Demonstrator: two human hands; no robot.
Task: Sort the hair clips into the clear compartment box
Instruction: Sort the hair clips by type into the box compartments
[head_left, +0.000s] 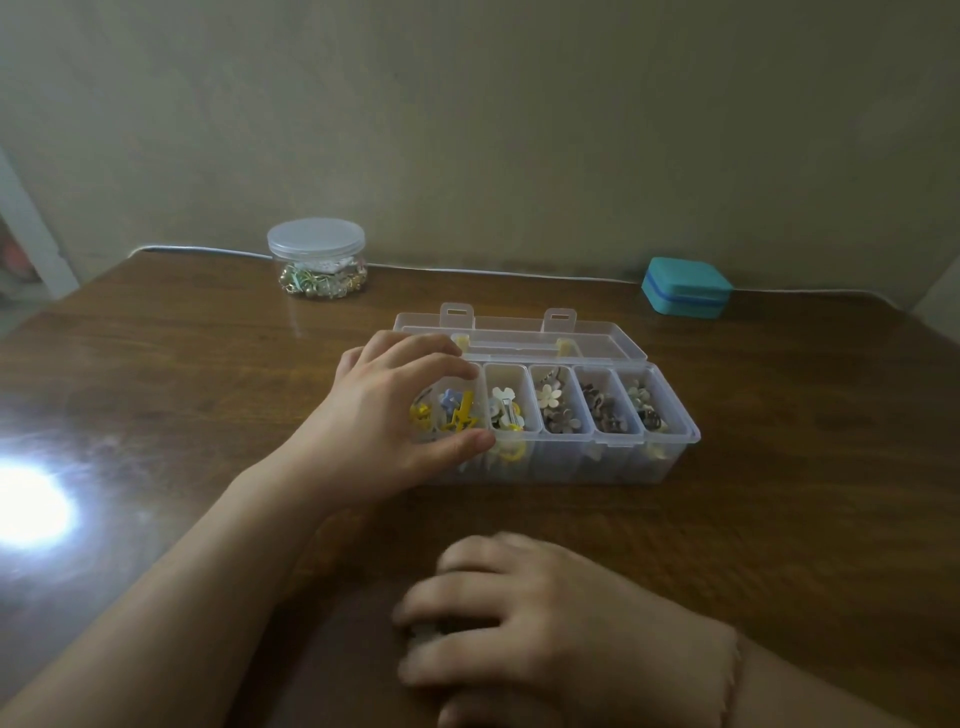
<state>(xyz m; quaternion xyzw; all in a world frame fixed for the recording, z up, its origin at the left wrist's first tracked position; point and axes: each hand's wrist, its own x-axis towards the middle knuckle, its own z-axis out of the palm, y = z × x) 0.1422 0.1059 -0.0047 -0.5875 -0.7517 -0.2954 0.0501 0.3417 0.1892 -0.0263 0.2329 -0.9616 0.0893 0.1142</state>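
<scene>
Clear compartment box (670, 441), lid back, five wells of hair clips (553, 402). Left hand (384, 415) gripping its left end; right hand (545, 623) loosely curled, empty, near tabletop's (779, 519) front edge.

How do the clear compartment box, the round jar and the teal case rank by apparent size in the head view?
1. clear compartment box, clearly the largest.
2. round jar with clear lid.
3. teal case.
The jar and the case look nearly alike, so their order is unsure.
</scene>
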